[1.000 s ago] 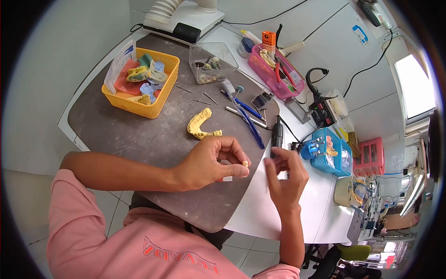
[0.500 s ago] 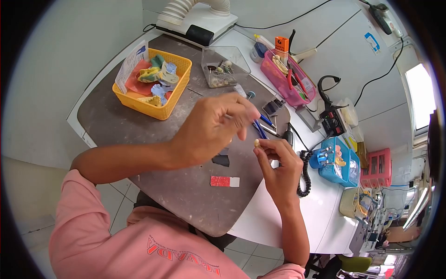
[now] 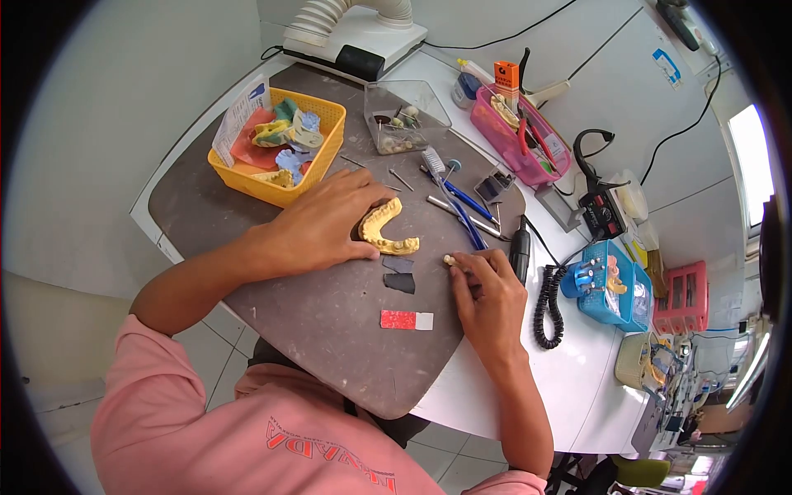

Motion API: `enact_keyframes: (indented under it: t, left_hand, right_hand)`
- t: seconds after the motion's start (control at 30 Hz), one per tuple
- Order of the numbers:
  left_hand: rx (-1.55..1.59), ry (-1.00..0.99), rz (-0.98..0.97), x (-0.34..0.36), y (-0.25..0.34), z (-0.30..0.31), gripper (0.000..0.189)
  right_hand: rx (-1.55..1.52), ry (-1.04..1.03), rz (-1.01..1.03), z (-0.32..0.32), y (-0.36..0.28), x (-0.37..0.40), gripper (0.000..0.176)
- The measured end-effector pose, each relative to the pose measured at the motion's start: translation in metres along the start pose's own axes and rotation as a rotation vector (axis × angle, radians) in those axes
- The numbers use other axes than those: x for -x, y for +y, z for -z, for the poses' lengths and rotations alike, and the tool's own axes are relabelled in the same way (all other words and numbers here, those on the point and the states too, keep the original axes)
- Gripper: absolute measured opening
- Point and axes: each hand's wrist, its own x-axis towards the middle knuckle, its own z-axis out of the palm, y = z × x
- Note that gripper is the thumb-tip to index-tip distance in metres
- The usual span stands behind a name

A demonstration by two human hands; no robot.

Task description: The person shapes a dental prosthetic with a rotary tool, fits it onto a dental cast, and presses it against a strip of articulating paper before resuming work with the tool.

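Observation:
A yellowish horseshoe-shaped dental cast (image 3: 382,228) lies on the brown bench top, its open side facing right. My left hand (image 3: 318,223) is closed around the cast's left side, thumb at the lower edge; the other fingertips are partly hidden behind it. To the right, my right hand (image 3: 488,289) pinches a small cream tooth-like piece (image 3: 450,260) between thumb and fingertips. Just below the cast are dark paper strips (image 3: 399,283), and lower down a red-and-white strip (image 3: 404,320). A toothbrush (image 3: 454,196) with a blue handle lies beyond my right hand.
A yellow basket (image 3: 276,194) stands at the back left, beside a clear box (image 3: 404,132). A pink basket (image 3: 528,153) holds tools. The handpiece (image 3: 520,254), its coiled cord (image 3: 547,318) and a blue basket (image 3: 606,285) are on the right.
My left hand has come down and left from above the toothbrush to the dental cast and closed on it. My right hand, with the tooth-like piece, has shifted slightly left and down.

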Motion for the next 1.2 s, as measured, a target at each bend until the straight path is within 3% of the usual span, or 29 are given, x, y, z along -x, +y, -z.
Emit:
enact_keyframes:
  t: [0.2,0.27,0.37,0.4,0.5,0.77,1.2]
  left_hand:
    - [0.314,0.03,0.092,-0.011,0.005,0.001,0.059]
    - [0.851,-0.052,0.126,-0.017,0.0,-0.005,0.059]
    - [1.006,-0.083,0.068,-0.029,0.0,-0.015,0.064]
    - [1.007,-0.081,0.059,-0.033,0.003,-0.017,0.064]
    - [1.179,-0.061,0.093,-0.04,0.018,-0.027,0.06]
    - [1.299,0.017,0.091,-0.032,0.031,-0.054,0.054]
    - [1.271,-0.012,0.078,-0.027,0.032,-0.053,0.06]
  right_hand:
    - [-0.015,0.064,-0.025,0.002,-0.007,0.0,0.013]
    - [-0.079,0.088,-0.067,0.003,-0.008,-0.001,0.012]
    - [-0.555,0.174,-0.325,-0.004,0.004,-0.001,0.014]
    - [-0.549,0.179,-0.32,-0.002,0.003,-0.001,0.014]
    - [-0.96,0.206,-0.349,-0.001,0.002,0.0,0.018]
    - [-1.069,0.189,-0.365,-0.005,-0.001,0.004,0.017]
    - [-0.931,0.135,-0.333,-0.007,-0.006,0.006,0.021]
